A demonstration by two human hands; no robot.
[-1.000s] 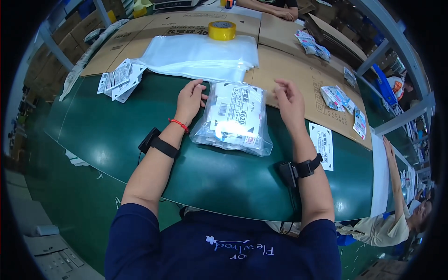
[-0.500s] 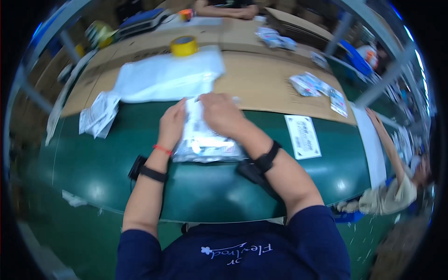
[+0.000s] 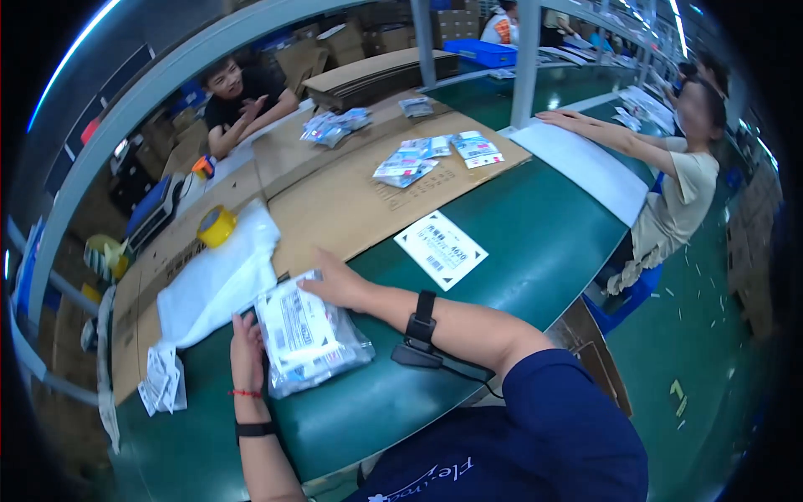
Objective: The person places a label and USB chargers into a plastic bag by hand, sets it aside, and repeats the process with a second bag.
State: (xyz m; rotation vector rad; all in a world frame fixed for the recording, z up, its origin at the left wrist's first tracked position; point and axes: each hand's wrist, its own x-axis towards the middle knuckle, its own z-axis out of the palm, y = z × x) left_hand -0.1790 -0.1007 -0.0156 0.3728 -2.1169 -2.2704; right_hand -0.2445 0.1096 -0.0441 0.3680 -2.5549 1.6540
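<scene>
A clear plastic bag [image 3: 339, 361] lies on the green tabletop in front of me, with small packets inside. On its upper face is a white printed label [image 3: 299, 326]. My left hand [image 3: 246, 345] is upright at the bag's left edge, fingers stretched out, holding nothing. Over the bag's upper right corner is my right hand [image 3: 341, 283], its thumb resting at the label's edge and its fingers extended apart. Farther right, a loose white printed sheet [image 3: 441, 249] lies flat on the table.
Flattened cardboard [image 3: 335, 205] covers the far tabletop. On it are white plastic sheeting [image 3: 219, 280], a yellow tape roll [image 3: 217, 226] and several small packets [image 3: 406, 163]. Folded papers [image 3: 163, 381] lie at left. One person [image 3: 242, 105] sits across; another [image 3: 682, 176] sits at right.
My view has swung to the right and up, bringing both people into fuller view. My hands have moved apart on the bag, and the right fingers have spread.
</scene>
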